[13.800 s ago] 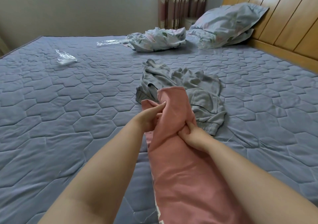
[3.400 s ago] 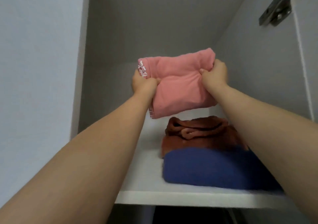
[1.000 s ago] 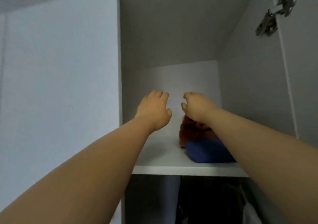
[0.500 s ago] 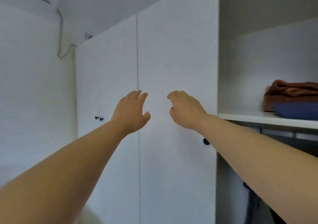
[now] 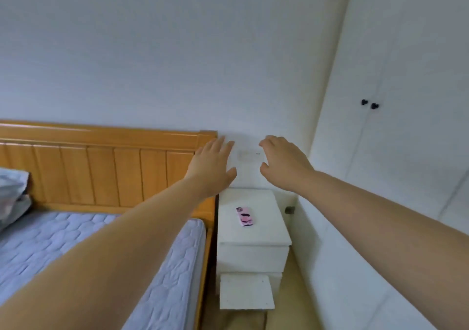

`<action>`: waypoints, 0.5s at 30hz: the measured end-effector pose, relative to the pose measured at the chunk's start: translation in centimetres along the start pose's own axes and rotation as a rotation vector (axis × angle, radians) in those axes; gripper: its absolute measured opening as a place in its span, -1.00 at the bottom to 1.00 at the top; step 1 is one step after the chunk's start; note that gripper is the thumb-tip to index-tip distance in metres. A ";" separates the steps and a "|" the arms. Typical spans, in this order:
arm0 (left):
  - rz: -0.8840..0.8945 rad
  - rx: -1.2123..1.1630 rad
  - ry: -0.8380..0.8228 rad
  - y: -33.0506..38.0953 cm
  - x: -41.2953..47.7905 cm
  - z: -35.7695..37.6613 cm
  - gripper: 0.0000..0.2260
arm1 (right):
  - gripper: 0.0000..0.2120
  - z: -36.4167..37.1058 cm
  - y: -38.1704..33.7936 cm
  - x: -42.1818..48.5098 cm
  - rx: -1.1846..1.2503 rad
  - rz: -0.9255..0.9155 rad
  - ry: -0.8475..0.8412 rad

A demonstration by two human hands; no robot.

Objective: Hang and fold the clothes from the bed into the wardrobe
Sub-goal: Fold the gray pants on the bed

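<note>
My left hand [image 5: 212,168] and right hand [image 5: 284,164] hover with fingers loosely spread, holding nothing, over the nightstand [image 5: 253,241]. The bed [image 5: 30,248] lies under my left arm and the wardrobe [image 5: 406,152] stands closed at right.

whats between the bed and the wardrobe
In the head view, a white nightstand stands between the bed and the wardrobe, with a pink-cased phone lying on top of it.

The bed [image 5: 172,281] lay at the left, a pillow [image 5: 12,192] before its headboard [image 5: 101,169], the nightstand [image 5: 264,230] stood between it and the wardrobe [image 5: 406,157] at the right, and a phone [image 5: 245,216] lay on the nightstand.
</note>
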State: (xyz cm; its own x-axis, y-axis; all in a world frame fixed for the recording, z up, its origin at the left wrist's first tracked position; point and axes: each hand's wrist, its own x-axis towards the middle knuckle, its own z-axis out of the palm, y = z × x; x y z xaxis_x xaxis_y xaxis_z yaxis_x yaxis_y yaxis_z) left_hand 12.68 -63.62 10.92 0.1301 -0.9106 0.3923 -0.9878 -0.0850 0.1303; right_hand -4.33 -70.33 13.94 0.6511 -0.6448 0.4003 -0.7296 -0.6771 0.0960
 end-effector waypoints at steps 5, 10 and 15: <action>-0.307 0.065 -0.122 -11.2 -5.7 3.7 -0.40 | -0.61 8.8 -9.8 6.4 0.161 -0.222 -0.112; -0.549 0.112 -0.192 -19.5 -13.2 7.6 -0.47 | -0.56 17.7 -19.8 8.9 0.223 -0.460 -0.250; -0.838 0.096 -0.256 -24.1 -22.3 11.5 -0.43 | -0.53 24.6 -29.6 7.2 0.221 -0.671 -0.369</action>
State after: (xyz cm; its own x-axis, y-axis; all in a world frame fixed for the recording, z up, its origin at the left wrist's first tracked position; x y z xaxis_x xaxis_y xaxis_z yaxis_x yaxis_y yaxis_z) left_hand 32.62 -45.88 -11.46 0.8035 -0.5951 -0.0155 -0.5803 -0.7889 0.2022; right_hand 27.11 -63.59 -8.42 0.9922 -0.1244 -0.0104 -0.1242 -0.9922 0.0116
